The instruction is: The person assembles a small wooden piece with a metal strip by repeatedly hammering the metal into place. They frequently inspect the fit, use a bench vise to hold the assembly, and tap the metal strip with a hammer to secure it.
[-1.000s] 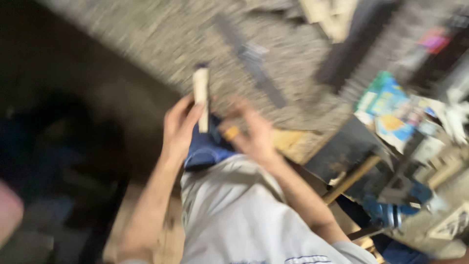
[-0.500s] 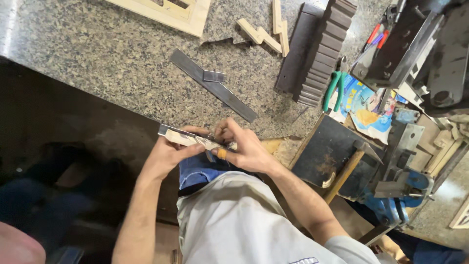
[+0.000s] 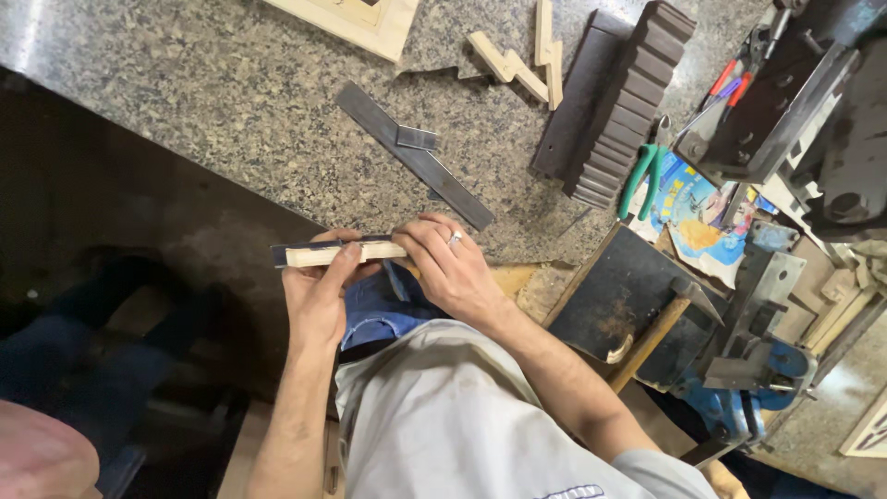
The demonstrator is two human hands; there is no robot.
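Speckled granite bench top (image 3: 231, 111) fills the upper half of the view, its near edge running diagonally down to your hands; below it, dark floor and shadow. On the stone: two flat metal strips (image 3: 416, 157) crossed in a shallow V, loose wood offcuts (image 3: 522, 55), a pale wood frame (image 3: 356, 17) at the top edge, a dark ribbed block (image 3: 628, 102). To the right, green-handled pliers (image 3: 637, 176), a hammer (image 3: 661, 323) on a dark plate, a blue vise (image 3: 748, 370).

Your left hand (image 3: 319, 300) is closed around a pale wood strip (image 3: 342, 252), thumb along its face, held level just off the bench edge over your lap. Your right hand (image 3: 453, 268), ring on one finger, has its fingertips pinched on the strip's right end.

Open stone lies up and left of the hands; the right side is crowded with tools.

Half a second ago the strip sat tilted, left end higher; now it lies near horizontal, hands in much the same place.
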